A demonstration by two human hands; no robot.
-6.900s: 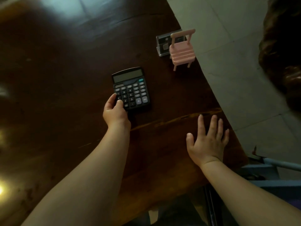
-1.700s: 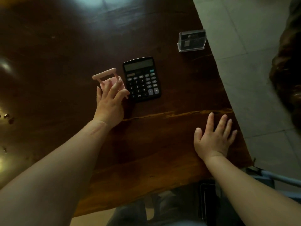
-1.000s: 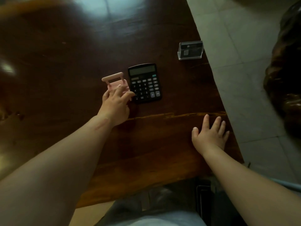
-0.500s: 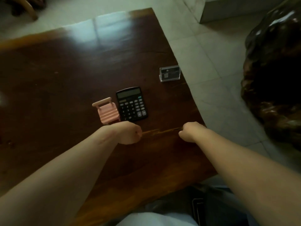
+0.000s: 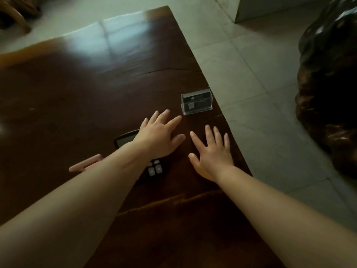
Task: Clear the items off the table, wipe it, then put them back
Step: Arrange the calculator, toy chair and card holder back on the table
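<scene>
A dark wooden table fills the view. A clear card holder with dark cards stands near the table's right edge. My left hand stretches forward with fingers spread, its fingertips a short way left of the holder, holding nothing. My left forearm covers most of a black calculator; only its screen and a few keys show. A pink toy chair peeks out left of that forearm. My right hand lies open and flat near the right edge, below the holder.
Pale floor tiles lie right of and beyond the table. A large dark glossy carved object stands on the floor at the right. A wooden chair leg shows at top left. A light crack runs across the table's near part.
Both hands were curled into fists half a second ago; now both are spread open and farther forward. My left hand has crossed over the calculator toward the card holder. The camera has moved closer.
</scene>
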